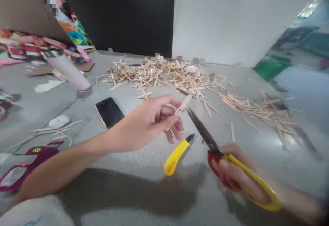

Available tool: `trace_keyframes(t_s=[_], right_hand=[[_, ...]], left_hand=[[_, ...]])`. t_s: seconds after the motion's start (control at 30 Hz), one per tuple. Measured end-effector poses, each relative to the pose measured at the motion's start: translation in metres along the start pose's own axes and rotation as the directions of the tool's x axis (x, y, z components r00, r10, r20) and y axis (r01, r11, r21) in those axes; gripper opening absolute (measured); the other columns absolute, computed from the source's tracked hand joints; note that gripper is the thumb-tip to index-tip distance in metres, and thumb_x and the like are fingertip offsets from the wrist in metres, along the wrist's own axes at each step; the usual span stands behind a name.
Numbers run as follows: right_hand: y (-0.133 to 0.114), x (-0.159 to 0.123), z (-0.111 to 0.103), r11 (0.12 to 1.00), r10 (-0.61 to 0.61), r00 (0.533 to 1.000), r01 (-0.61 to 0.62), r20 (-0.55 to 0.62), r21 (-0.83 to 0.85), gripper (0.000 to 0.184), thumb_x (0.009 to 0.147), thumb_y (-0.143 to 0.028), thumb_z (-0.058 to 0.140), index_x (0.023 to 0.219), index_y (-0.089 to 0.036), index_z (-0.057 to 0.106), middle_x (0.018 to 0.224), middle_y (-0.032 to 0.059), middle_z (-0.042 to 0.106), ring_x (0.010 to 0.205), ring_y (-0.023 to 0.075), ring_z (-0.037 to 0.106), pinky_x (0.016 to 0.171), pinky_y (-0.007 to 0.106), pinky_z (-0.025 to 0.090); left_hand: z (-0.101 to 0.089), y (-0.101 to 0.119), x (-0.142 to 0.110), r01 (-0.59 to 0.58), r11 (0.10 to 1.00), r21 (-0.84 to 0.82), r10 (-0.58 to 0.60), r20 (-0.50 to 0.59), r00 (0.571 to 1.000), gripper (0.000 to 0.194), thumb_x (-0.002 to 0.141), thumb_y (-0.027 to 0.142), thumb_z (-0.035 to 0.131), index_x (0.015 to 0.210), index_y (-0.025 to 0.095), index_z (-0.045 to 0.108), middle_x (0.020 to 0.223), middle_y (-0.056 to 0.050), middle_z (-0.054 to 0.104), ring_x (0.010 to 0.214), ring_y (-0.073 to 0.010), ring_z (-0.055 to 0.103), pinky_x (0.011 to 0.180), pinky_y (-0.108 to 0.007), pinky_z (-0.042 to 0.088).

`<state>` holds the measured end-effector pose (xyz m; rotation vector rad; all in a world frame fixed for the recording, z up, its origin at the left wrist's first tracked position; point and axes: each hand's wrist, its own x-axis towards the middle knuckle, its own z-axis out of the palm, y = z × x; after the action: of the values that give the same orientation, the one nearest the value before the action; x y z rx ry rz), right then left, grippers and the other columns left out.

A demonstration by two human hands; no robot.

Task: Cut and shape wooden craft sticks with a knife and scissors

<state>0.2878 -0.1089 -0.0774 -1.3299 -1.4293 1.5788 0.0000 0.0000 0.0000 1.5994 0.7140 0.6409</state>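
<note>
The left hand [161,119] pinches a wooden stick [183,104] between thumb and fingers, above the middle of the surface [115,191]. The right hand [233,171] grips scissors [208,135], blades nearly together, tips just beside the stick. A yellow utility knife [177,157] lies between the hands, toward the near edge.

1 head cam, worn on person's head, looking fwd and down over tabletop [123,191], close range
</note>
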Motion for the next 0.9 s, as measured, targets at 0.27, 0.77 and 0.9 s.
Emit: trace_keyframes(t_s=[0.27,0.77,0.9], right_hand=[[-0.008,-0.006,0.001,0.996,0.072,0.997,-0.074,-0.03,-0.055,0.06,0.093,-0.081,0.072,0.096,-0.023,0.057,0.064,-0.0047,0.061,0.045,0.0078,0.046,0.044,0.022,0.039],[-0.014,0.041,-0.022,0.804,-0.109,0.988,0.022,-0.111,-0.595,0.059,0.101,-0.068,0.063,0.065,-0.025,0.043,0.055,-0.0047,0.039,0.052,0.0145,0.045,0.051,0.028,0.034],[-0.009,0.076,-0.058,0.335,-0.084,0.964,-0.21,-0.251,-0.918,0.052,0.099,-0.063,0.065,0.066,-0.024,0.054,0.059,0.0007,0.055,0.056,0.0182,0.048,0.057,0.033,0.029]], left_hand=[[0.009,-0.003,-0.006,-0.021,1.0,0.009,0.022,-0.022,1.0,0.004,0.112,0.019,0.057,0.115,0.02,0.053,0.091,-0.003,0.079,0.082,-0.0184,0.083,0.061,-0.022,0.066],[-0.002,-0.004,-0.003,-0.079,0.955,0.284,0.138,-0.195,0.971,0.009,0.111,0.02,0.055,0.114,0.018,0.063,0.08,0.001,0.072,0.048,-0.005,0.055,0.044,-0.017,0.042],[-0.007,-0.006,0.004,-0.081,0.964,0.253,0.144,-0.239,0.96,0.007,0.111,0.017,0.053,0.104,0.019,0.055,0.076,0.002,0.07,0.05,-0.0071,0.058,0.046,-0.017,0.045]])
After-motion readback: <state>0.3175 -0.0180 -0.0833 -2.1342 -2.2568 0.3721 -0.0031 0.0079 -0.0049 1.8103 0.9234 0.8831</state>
